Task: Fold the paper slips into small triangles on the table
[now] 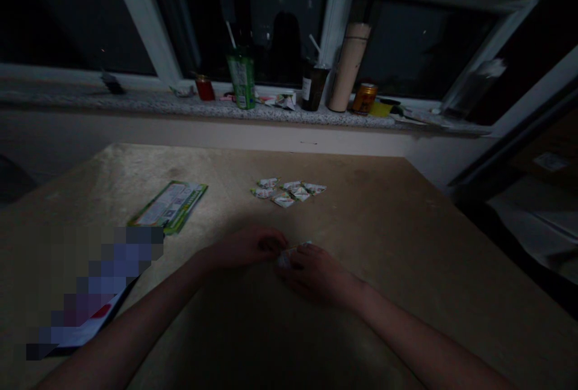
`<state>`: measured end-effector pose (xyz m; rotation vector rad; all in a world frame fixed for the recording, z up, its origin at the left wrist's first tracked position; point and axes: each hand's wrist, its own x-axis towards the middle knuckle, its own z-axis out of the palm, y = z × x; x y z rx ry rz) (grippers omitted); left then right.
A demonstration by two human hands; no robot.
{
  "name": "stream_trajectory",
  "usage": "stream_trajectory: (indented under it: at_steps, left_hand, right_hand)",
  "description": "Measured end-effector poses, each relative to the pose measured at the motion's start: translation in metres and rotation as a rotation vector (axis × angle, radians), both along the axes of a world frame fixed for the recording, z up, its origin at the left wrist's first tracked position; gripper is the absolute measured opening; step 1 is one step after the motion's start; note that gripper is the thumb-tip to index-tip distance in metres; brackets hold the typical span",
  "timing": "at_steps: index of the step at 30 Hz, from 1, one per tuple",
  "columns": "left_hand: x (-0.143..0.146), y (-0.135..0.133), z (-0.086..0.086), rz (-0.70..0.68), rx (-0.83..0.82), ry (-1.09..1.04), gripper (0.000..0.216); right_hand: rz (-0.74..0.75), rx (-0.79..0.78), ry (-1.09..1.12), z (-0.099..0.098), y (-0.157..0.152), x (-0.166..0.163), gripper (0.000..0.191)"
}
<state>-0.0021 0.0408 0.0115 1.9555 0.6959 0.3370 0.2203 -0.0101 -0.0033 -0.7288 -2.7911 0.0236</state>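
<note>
My right grip (pixel 316 272) holds a small packet (pixel 285 257), lower centre of frame, my left grip (pixel 250 247) beside it, its hold unclear

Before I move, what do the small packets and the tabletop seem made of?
Small packets: probably plastic or foil film, printed, slightly glossy, going by their creased faces. Tabletop: perhaps wood or laminate, smooth, from its brown, patchy sheen; dim light leaves it open.

right hand (pixel 320 271): holds wrapper (pixel 284 259) | left hand (pixel 248 247): just beside | folded wrappers (pixel 292 188): beyond
</note>
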Motion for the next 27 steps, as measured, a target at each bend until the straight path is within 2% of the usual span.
stream_trajectory:
  at_steps: [8,17,23,27]
  left_hand:
    - [-0.001,-0.002,-0.003,0.031,-0.02,-0.012,0.023]
    - [0.0,-0.004,0.007,0.035,-0.127,-0.013,0.033]
    - [0.0,0.005,-0.002,0.04,-0.252,-0.017,0.036]
    - [0.001,0.009,-0.005,0.012,-0.287,-0.038,0.035]
  right_hand:
    - [-0.023,0.012,0.079,-0.008,0.002,-0.004,0.022]
    - [-0.032,-0.05,0.154,-0.011,0.006,-0.006,0.019]
    - [-0.044,0.046,0.089,-0.012,0.004,-0.007,0.02]
    - [-0.065,0.044,0.04,-0.009,0.001,-0.008,0.023]
